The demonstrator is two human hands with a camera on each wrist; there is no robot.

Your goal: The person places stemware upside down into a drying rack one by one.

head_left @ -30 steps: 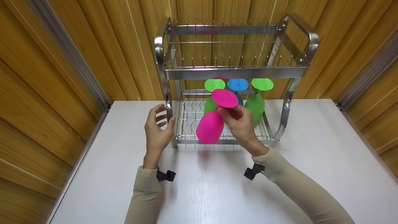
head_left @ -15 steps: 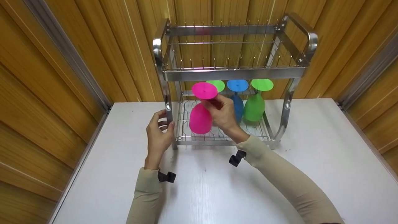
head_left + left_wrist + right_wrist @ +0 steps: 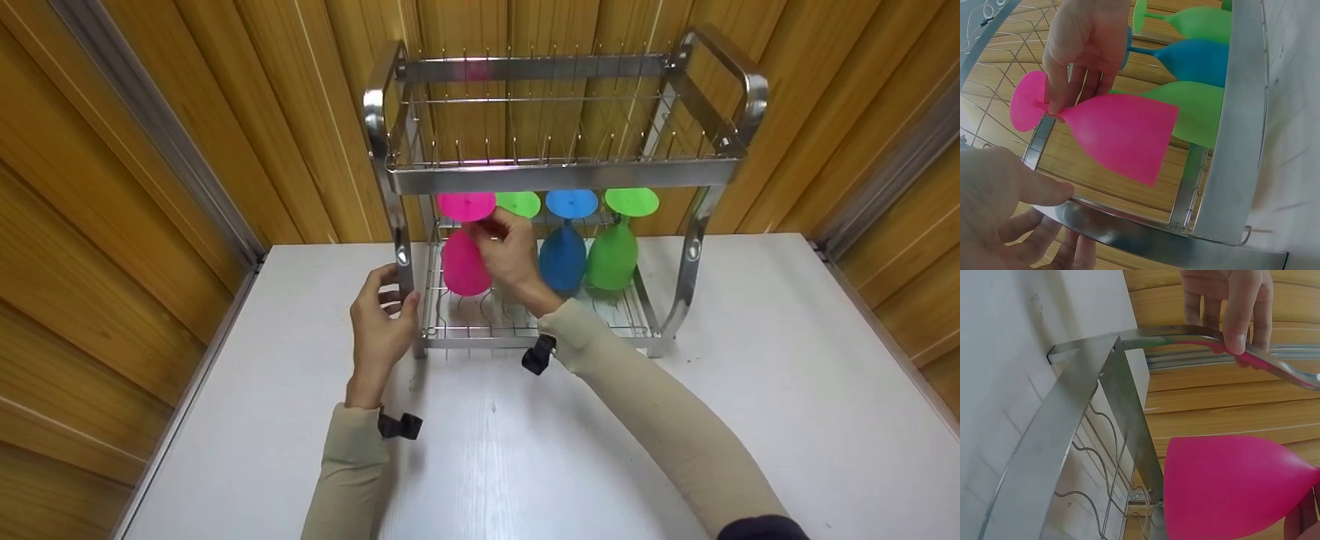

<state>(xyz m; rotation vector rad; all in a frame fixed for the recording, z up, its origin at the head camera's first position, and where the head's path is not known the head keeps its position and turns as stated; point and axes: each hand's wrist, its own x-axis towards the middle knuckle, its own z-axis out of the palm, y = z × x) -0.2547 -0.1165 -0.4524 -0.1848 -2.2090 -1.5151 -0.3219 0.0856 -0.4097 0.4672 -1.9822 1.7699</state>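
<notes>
By its stem, my right hand (image 3: 514, 255) pinches a pink plastic goblet (image 3: 465, 262) turned upside down, foot up and bowl down. The goblet is inside the lower tier of a metal dish rack (image 3: 562, 178), its bowl over the wire shelf, near the left post. My left hand (image 3: 381, 322) holds that left post between thumb and fingers, as the left wrist view also shows with the thumb (image 3: 1047, 188) against the metal. Behind and right of the pink goblet, a green goblet (image 3: 517, 202) is mostly hidden by my right hand.
An upside-down blue goblet (image 3: 564, 259) and another green goblet (image 3: 613, 255) stand on the right of the lower shelf. The upper tier has upright wire prongs. The rack stands on a white table (image 3: 480, 450) against wood-panelled walls (image 3: 322, 135).
My right hand has carried the pink goblet left and back, from in front of the rack into its lower tier. The left hand has closed its grip on the left post.
</notes>
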